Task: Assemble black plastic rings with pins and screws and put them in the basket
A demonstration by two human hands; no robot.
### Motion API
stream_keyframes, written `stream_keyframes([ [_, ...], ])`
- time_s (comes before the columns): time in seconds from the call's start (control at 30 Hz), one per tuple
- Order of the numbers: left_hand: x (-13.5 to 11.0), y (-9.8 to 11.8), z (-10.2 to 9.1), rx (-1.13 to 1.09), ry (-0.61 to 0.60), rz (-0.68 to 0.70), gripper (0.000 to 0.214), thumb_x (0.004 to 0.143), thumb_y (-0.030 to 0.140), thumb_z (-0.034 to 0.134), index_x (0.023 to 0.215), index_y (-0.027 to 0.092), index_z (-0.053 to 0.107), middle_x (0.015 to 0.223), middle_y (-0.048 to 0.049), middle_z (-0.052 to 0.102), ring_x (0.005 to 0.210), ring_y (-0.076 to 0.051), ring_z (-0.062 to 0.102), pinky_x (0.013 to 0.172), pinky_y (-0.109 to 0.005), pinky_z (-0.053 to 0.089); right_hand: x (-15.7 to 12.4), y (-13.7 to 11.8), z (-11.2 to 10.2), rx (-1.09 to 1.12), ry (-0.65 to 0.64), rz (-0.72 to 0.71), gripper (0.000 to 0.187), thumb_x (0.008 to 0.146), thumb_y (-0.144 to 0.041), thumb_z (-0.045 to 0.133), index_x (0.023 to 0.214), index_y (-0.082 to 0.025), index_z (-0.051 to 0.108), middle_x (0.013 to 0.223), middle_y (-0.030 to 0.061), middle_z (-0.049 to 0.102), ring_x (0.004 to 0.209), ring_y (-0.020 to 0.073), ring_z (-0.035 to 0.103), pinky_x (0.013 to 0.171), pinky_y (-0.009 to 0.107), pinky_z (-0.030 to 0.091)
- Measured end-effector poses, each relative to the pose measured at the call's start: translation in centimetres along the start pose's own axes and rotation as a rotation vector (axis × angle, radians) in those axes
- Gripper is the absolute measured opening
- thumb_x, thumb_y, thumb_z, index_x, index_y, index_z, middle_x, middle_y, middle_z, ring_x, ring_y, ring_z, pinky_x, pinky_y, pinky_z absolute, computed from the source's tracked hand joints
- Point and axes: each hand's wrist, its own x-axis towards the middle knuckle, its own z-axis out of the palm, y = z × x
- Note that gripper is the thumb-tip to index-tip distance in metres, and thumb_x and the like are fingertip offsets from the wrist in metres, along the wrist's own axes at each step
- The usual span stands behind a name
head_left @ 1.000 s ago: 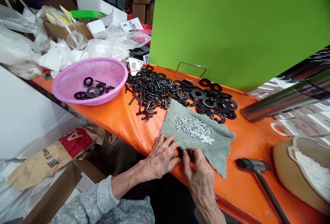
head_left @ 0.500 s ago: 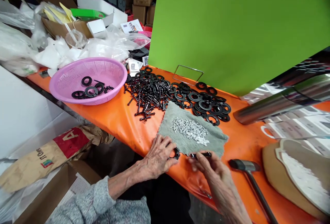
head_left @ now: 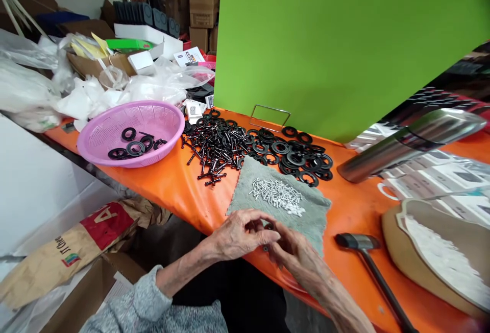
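Observation:
My left hand and my right hand meet at the near edge of the orange table, fingers pinched together around a small black part that they mostly hide. Just beyond them a grey cloth carries a heap of small white pins. Farther back lie a pile of black bolt-like pieces and a pile of black rings. A pink basket at the left holds several black rings.
A hammer lies to the right of the cloth. A metal cylinder and a tan board sit at the right. A green screen stands behind. Plastic bags and cardboard boxes crowd the back left.
My right hand, which had pulled away to the right with a black piece, has come back to my left hand. Both hands now close over the part again.

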Motion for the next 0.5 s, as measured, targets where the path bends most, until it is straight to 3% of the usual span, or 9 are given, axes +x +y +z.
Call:
stream_keyframes([
  [0.13,0.6,-0.8,0.2,-0.263,0.049,-0.129,0.027,0.08,0.038,0.062,0.089,0.013,0.062,0.068,0.0012,0.057,0.058,-0.009,0.052,0.059,-0.023,0.044,0.5,-0.3,-0.1,-0.092,-0.115,-0.035,0.015,0.083,-0.038,0.058,0.081,-0.023,0.06,0.059,-0.0052,0.052,0.051,0.0113,0.045,0.049,0.024,0.034],
  [0.3,0.4,-1.3,0.2,-0.299,0.086,-0.211,0.033,0.071,0.041,0.071,0.081,0.014,0.055,0.071,0.0012,0.058,0.06,-0.01,0.055,0.06,-0.024,0.046,0.5,-0.2,-0.1,-0.131,-0.181,-0.047,0.018,0.085,-0.04,0.056,0.079,-0.023,0.055,0.063,-0.0051,0.049,0.056,0.0115,0.04,0.052,0.025,0.031],
  [0.5,0.9,-1.2,0.2,-0.321,0.078,-0.307,0.031,0.069,0.029,0.071,0.091,0.014,0.054,0.066,0.0041,0.055,0.055,-0.009,0.054,0.056,-0.022,0.043,0.8,0.4,-0.6,-0.162,-0.249,-0.062,0.021,0.088,-0.043,0.054,0.083,-0.024,0.047,0.066,-0.005,0.046,0.06,0.0123,0.039,0.055,0.028,0.032],
])
